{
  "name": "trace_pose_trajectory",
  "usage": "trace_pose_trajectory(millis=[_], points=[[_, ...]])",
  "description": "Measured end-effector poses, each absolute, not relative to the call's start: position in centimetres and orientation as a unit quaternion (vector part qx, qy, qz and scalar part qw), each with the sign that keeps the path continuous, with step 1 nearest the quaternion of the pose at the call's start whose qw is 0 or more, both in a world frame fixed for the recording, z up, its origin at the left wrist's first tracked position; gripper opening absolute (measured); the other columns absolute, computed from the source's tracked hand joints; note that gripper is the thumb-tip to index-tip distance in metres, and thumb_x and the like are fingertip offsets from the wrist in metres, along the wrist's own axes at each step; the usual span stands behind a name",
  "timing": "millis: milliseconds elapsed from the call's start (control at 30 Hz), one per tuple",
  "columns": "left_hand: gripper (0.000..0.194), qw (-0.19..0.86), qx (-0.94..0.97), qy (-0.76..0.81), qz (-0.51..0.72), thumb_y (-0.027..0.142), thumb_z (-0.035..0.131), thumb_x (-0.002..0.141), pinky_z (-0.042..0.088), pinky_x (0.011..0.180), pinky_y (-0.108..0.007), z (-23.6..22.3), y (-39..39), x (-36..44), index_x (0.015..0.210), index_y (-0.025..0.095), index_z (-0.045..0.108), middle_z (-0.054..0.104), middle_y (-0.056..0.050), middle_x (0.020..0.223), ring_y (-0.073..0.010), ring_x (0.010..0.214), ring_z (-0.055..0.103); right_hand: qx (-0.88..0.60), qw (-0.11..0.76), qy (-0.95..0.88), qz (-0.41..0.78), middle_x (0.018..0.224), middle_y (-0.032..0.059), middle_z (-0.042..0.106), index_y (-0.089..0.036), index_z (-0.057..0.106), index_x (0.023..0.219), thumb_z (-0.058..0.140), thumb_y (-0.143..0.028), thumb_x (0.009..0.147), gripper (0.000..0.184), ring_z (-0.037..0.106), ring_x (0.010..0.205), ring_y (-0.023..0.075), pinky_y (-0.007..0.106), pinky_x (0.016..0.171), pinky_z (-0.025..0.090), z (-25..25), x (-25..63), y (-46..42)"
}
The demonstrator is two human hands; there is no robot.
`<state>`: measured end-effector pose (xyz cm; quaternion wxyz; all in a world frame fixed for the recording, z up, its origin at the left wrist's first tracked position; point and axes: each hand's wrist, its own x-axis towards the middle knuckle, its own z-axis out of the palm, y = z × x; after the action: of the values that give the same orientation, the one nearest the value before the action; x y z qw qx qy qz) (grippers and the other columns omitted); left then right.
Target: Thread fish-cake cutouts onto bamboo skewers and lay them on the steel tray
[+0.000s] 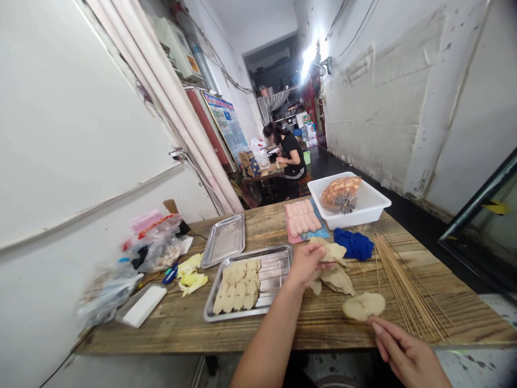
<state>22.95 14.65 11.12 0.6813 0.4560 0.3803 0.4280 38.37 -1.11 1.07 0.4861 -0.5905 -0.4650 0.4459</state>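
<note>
My right hand (406,350), near the table's front edge, pinches a thin wooden skewer whose far end carries a flat, pale beige oval food slice (364,306). My left hand (307,263) is closed on another pale slice (336,250) above a loose pile of similar slices (337,281). Exactly what food they are, I cannot tell. To the left, a metal tray (208,310) holds rows of skewered pale slices (238,285), sticks pointing right. A fan of bare wooden skewers (404,288) lies on the table at the right.
Behind the pile are a blue cloth (353,244), a pack of pink sausages (302,218) and a white tub (355,218) with bagged food. A second metal tray (224,240) and plastic bags (161,250) lie at left. Another person (291,153) sits at a farther table.
</note>
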Motion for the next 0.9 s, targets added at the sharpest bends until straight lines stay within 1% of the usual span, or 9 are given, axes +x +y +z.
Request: trace_pose_trajectory(millis=[167, 333, 467, 600, 700, 833, 900], points=[[0.037, 0.68, 0.462, 0.384, 0.421, 0.038, 0.073, 0.057, 0.051, 0.07, -0.033, 11.3, 14.6, 23.0, 0.08, 0.01, 0.066, 0.067, -0.009, 0.078, -0.0165, 0.068, 0.063, -0.593, 0.481, -0.464, 0.449, 0.05, -0.0038, 0.049, -0.016, 0.068, 0.098, 0.053, -0.048, 0.079, 0.041, 0.046, 0.046, 0.0109, 0.021, 0.05, 0.04, 1.9, 38.3, -1.1], [0.037, 0.677, 0.472, 0.381, 0.417, 0.037, 0.074, 0.056, 0.051, 0.068, -0.034, 11.4, 14.4, 23.2, 0.078, 0.009, 0.066, 0.066, -0.007, 0.076, -0.0159, 0.066, 0.061, -0.59, 0.474, -0.44, 0.484, 0.049, -0.0049, 0.045, -0.016, 0.067, 0.099, 0.052, -0.053, 0.077, 0.046, 0.038, 0.04, 0.0087, 0.02, 0.039, 0.033, 2.3, 37.9, -1.0], [0.037, 0.675, 0.478, 0.379, 0.415, 0.038, 0.074, 0.056, 0.052, 0.069, -0.033, 11.3, 14.1, 23.4, 0.078, 0.009, 0.066, 0.066, -0.007, 0.075, -0.0157, 0.066, 0.061, -0.589, 0.488, -0.425, 0.484, 0.049, -0.0047, 0.045, -0.015, 0.067, 0.098, 0.053, -0.055, 0.075, 0.048, 0.038, 0.041, 0.0086, 0.02, 0.038, 0.029, 2.5, 37.7, -1.1], [0.041, 0.679, 0.477, 0.379, 0.408, 0.04, 0.075, 0.054, 0.051, 0.07, -0.034, 11.1, 13.7, 23.8, 0.08, 0.01, 0.066, 0.066, -0.007, 0.076, -0.0175, 0.069, 0.062, -0.586, 0.494, -0.399, 0.504, 0.049, -0.0057, 0.045, -0.015, 0.065, 0.101, 0.053, -0.056, 0.075, 0.05, 0.033, 0.037, 0.0064, 0.019, 0.035, 0.023, 2.3, 37.6, -0.9], [0.041, 0.679, 0.479, 0.382, 0.406, 0.04, 0.075, 0.053, 0.052, 0.068, -0.034, 11.1, 13.2, 24.1, 0.08, 0.01, 0.066, 0.066, -0.006, 0.074, -0.0174, 0.067, 0.062, -0.577, 0.505, -0.387, 0.512, 0.049, -0.0062, 0.045, -0.015, 0.064, 0.101, 0.053, -0.056, 0.075, 0.05, 0.033, 0.037, 0.0062, 0.019, 0.036, 0.023, 2.5, 37.5, -0.7], [0.04, 0.677, 0.483, 0.384, 0.4, 0.042, 0.074, 0.054, 0.051, 0.062, -0.031, 10.8, 12.4, 24.5, 0.077, 0.01, 0.065, 0.066, -0.006, 0.072, -0.0165, 0.063, 0.061, -0.574, 0.508, -0.4, 0.502, 0.05, -0.0067, 0.044, -0.015, 0.062, 0.103, 0.053, -0.053, 0.077, 0.047, 0.032, 0.036, 0.0056, 0.019, 0.036, 0.023, 3.1, 37.3, -0.4], [0.041, 0.681, 0.488, 0.383, 0.389, 0.042, 0.074, 0.054, 0.05, 0.063, -0.031, 10.5, 11.9, 24.8, 0.078, 0.01, 0.065, 0.066, -0.006, 0.072, -0.0163, 0.062, 0.061, -0.575, 0.509, -0.403, 0.498, 0.05, -0.0071, 0.044, -0.015, 0.062, 0.103, 0.053, -0.052, 0.077, 0.046, 0.033, 0.036, 0.0058, 0.019, 0.036, 0.024, 3.5, 37.4, -0.2]])
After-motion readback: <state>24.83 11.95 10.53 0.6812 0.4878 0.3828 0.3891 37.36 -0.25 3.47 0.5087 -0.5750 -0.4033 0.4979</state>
